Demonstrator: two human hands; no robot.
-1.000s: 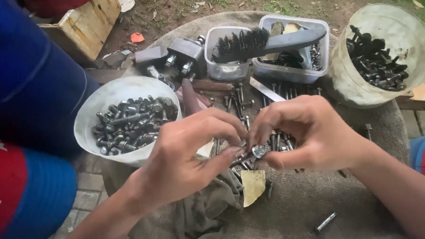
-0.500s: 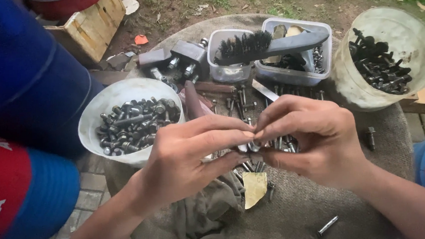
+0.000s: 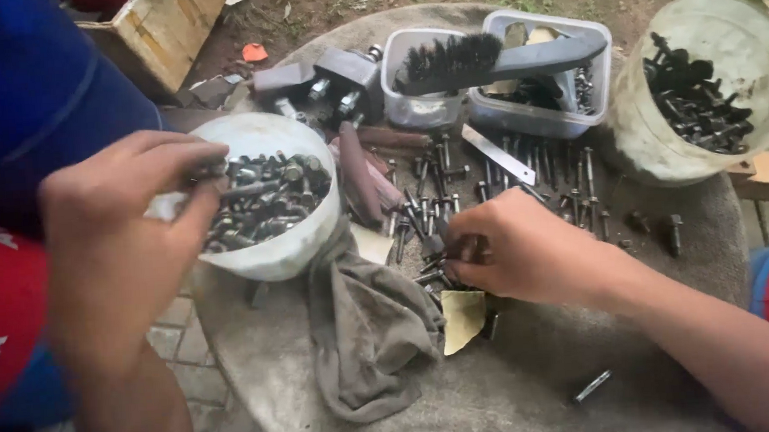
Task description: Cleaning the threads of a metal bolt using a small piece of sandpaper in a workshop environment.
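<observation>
While the left hand [image 3: 114, 228] pinches a bolt [image 3: 213, 170] over the white bowl [image 3: 302, 248] at frame left, the right hand [image 3: 516, 252] closes fingertips on loose bolts [image 3: 430, 227] mid-worktop; many remain unsorted below the far tubs [image 3: 538, 113].

You see dull grey metal bolts [image 3: 263, 201] in a smooth white plastic bowl [image 3: 302, 248], a limp matt grey cloth [image 3: 369, 332], and a rough stone-like tabletop [image 3: 518, 368].
</observation>
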